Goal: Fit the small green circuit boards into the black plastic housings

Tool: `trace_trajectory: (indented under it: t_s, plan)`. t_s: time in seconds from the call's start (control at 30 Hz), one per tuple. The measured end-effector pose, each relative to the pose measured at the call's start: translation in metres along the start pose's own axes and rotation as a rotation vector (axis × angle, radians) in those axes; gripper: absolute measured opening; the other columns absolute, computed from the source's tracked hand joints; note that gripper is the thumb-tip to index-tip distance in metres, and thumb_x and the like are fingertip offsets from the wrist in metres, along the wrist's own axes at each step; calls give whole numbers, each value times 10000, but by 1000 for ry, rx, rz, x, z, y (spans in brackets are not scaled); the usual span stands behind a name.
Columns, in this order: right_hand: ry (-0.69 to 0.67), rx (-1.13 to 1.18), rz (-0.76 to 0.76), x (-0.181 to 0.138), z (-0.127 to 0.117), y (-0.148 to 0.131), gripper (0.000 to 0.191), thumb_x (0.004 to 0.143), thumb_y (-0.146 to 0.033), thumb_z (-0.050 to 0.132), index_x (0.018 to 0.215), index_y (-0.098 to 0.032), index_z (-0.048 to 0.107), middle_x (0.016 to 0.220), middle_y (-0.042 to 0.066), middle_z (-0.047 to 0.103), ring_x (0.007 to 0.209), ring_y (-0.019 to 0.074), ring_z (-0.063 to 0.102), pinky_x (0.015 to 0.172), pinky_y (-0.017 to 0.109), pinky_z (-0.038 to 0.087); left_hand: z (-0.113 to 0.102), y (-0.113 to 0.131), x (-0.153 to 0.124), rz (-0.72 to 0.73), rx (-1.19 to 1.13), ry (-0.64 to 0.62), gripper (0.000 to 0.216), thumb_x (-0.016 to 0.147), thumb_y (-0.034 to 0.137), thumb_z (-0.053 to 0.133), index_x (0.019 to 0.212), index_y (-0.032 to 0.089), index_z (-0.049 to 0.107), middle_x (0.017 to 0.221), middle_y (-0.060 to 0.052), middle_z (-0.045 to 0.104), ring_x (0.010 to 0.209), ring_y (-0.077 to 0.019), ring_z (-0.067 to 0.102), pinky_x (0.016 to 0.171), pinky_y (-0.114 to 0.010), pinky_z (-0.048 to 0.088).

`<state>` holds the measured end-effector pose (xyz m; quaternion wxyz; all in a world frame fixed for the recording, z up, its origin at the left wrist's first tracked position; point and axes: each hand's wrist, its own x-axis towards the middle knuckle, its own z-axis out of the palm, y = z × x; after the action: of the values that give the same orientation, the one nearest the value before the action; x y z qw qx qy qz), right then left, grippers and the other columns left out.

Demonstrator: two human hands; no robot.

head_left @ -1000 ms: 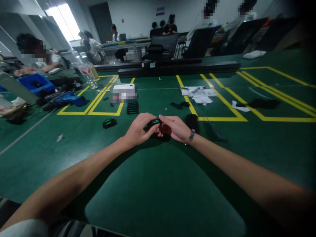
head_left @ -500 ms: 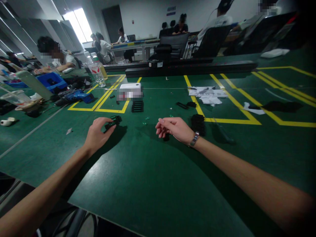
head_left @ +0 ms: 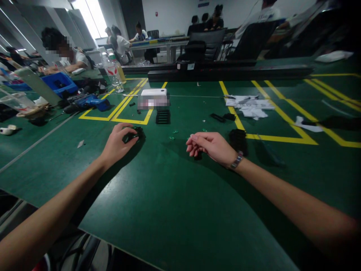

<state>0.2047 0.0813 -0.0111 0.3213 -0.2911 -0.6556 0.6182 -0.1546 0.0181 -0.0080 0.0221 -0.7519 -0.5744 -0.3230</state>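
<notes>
My left hand [head_left: 117, 142] is closed, thumb and fingers curved around a small black plastic part [head_left: 138, 131] low over the green table. Some of that part is hidden behind the fingers. My right hand [head_left: 207, 146] hovers with thumb pressed to curled fingers; whatever may be in that pinch is too small to make out. Between the hands lie small shiny green pieces [head_left: 173, 135]. Just right of my right hand sits a stack of black slotted parts [head_left: 237, 140]. A similar black slotted part [head_left: 163, 116] lies farther back, towards the middle.
Beyond the hands are a white box [head_left: 153, 93], loose black pieces [head_left: 222, 117] and white papers [head_left: 251, 105]. On the left lie a blue power tool [head_left: 94, 102], a blue bin [head_left: 60, 84] and bottles [head_left: 114, 75]. A long black bar [head_left: 231, 73] crosses the back. A co-worker [head_left: 67, 56] sits far left.
The camera has turned slightly, so the whole scene sits lower-left to upper-right of before. Both hands keep nearly the same pose and place on the table.
</notes>
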Motion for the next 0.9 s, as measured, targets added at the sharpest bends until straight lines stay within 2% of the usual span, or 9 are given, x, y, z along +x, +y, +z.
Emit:
trace_trajectory:
  t_s: [0.23, 0.37, 0.63, 0.9]
  plan:
    - [2, -3, 3, 0, 0, -2, 388, 946, -502, 646, 884, -126, 716, 792, 90, 738, 647, 155, 706, 586, 259, 544, -1, 1, 2, -5, -22, 8, 154, 907, 303, 642, 1035, 224, 674, 1234, -82, 610, 1175, -257, 588, 1054, -459, 473]
    - [-2, -8, -4, 0, 1, -1, 379, 946, -497, 650, 884, -130, 718, 795, 88, 739, 652, 155, 710, 591, 254, 545, -3, 0, 3, -9, -19, 6, 222, 903, 328, 655, 1097, 222, 641, 1176, -72, 630, 1125, -244, 605, 1025, -437, 491]
    - [-12, -13, -12, 0, 0, 0, 359, 954, -481, 642, 895, -135, 720, 804, 84, 742, 656, 153, 706, 586, 260, 541, -6, -6, 5, 3, -24, 3, 237, 892, 379, 683, 1071, 227, 651, 1189, -75, 627, 1135, -250, 602, 1030, -451, 494]
    - [-3, -19, -4, -1, 1, -2, 367, 948, -489, 651, 881, -135, 719, 793, 85, 740, 647, 152, 706, 581, 253, 540, -6, -6, 6, -17, -19, -29, 301, 897, 404, 676, 1134, 222, 647, 1183, -83, 636, 1120, -249, 608, 1019, -449, 493]
